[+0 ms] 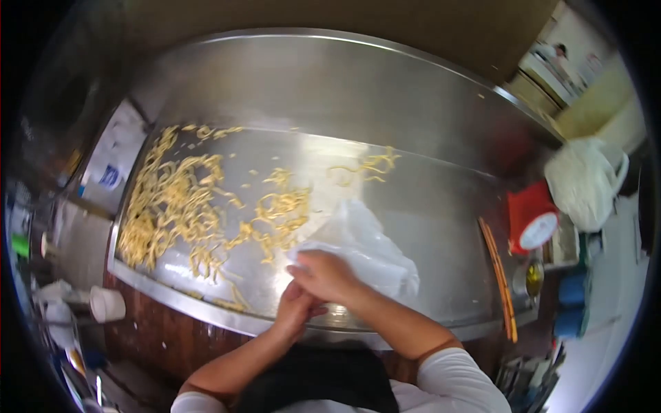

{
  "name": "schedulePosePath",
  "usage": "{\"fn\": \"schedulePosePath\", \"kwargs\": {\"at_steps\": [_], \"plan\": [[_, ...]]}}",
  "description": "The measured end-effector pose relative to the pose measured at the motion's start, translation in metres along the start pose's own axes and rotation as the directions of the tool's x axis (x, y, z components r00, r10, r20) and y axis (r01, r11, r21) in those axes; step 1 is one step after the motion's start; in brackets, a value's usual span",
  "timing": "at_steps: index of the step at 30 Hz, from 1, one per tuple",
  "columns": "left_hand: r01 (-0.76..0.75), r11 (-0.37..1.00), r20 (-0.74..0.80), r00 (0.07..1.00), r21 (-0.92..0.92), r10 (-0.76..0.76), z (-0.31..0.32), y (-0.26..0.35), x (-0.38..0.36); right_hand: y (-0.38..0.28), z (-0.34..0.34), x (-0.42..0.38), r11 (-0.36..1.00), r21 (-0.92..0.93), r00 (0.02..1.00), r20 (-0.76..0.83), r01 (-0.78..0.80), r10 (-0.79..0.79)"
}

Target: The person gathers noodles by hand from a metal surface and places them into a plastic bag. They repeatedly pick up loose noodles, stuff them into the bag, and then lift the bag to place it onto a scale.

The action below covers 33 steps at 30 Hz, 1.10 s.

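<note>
A clear plastic bag [365,251] lies on the steel work surface [441,255], its bulk spreading to the right of my hands. My right hand [323,275] is closed at the bag's near left end, with the fingers curled. Just below it, and touching it, is my left hand [296,306], also with fingers closed; whatever is between them is hidden. Thick yellow noodles [179,199] are strewn over the left part of the surface, and a looser clump of noodles [282,210] lies beyond my hands. A few stray noodles [375,164] sit farther back.
Long wooden chopsticks [498,275] lie at the right. Past them stand a red dial scale [531,217], a full white plastic bag [589,182] and a metal cup of yellow liquid [531,278]. A raised metal rim [206,303] borders the near edge. A white container [107,304] is at lower left.
</note>
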<state>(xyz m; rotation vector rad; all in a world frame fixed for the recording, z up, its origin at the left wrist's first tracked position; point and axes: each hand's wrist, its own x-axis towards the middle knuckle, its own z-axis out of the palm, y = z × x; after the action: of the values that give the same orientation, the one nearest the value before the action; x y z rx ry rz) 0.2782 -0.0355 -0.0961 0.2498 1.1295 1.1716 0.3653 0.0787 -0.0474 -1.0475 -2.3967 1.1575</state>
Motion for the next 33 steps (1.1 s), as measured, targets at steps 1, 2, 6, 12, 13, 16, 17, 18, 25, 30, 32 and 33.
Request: {"fn": "schedulePosePath", "kwargs": {"at_steps": [1, 2, 6, 12, 13, 16, 17, 18, 25, 30, 32, 33], "plan": [[-0.021, 0.999, 0.009, 1.0, 0.031, 0.02, 0.006, 0.007, -0.005, -0.007, -0.013, -0.002, 0.999, 0.002, 0.998, 0.05, -0.032, 0.032], [-0.039, 0.997, 0.016, 0.999, 0.065, 0.038, 0.011, 0.013, -0.011, -0.007, -0.017, -0.002, 0.999, 0.016, 0.997, 0.062, -0.048, 0.047], [-0.167, 0.973, 0.067, 0.985, 0.159, 0.158, 0.01, 0.015, -0.001, -0.002, -0.02, -0.006, 0.977, -0.111, 0.983, -0.011, 0.183, -0.185], [-0.08, 0.963, -0.197, 0.98, -0.256, 0.029, -0.006, 0.025, 0.021, -0.017, -0.063, -0.03, 0.897, -0.374, 0.971, 0.133, 0.236, -0.2], [-0.111, 0.95, -0.239, 0.97, -0.292, 0.04, -0.011, 0.027, 0.02, -0.011, -0.074, -0.036, 0.837, -0.495, 0.971, 0.165, 0.235, -0.175], [-0.111, 0.935, -0.278, 0.96, -0.336, 0.014, -0.029, 0.025, 0.027, -0.009, -0.099, -0.055, 0.704, -0.709, 0.949, 0.243, 0.031, 0.203], [-0.089, 0.93, -0.264, 0.964, -0.356, -0.009, -0.031, 0.029, 0.029, -0.019, -0.106, -0.057, 0.691, -0.723, 0.948, 0.229, 0.013, 0.221], [-0.091, 0.916, -0.304, 0.952, -0.391, -0.035, -0.033, 0.025, 0.034, -0.032, -0.115, -0.054, 0.62, -0.784, 0.885, 0.27, -0.028, 0.381], [-0.15, 0.828, -0.309, 0.95, -0.541, -0.03, -0.057, 0.063, 0.049, -0.088, -0.17, -0.047, 0.438, -0.896, 0.871, 0.163, -0.066, 0.464], [-0.139, 0.908, -0.268, 0.963, -0.396, 0.03, -0.071, 0.056, 0.052, -0.079, -0.15, -0.04, 0.705, -0.682, 0.97, -0.029, -0.195, 0.24], [-0.184, 0.968, -0.368, 0.923, -0.171, 0.111, -0.055, 0.063, 0.026, -0.049, -0.131, -0.045, 0.763, -0.627, 0.986, -0.051, -0.154, 0.158], [-0.2, 0.977, -0.433, 0.877, 0.069, 0.21, -0.047, 0.067, 0.012, -0.04, -0.127, -0.046, 0.813, -0.571, 0.993, -0.088, -0.115, 0.078]]}}
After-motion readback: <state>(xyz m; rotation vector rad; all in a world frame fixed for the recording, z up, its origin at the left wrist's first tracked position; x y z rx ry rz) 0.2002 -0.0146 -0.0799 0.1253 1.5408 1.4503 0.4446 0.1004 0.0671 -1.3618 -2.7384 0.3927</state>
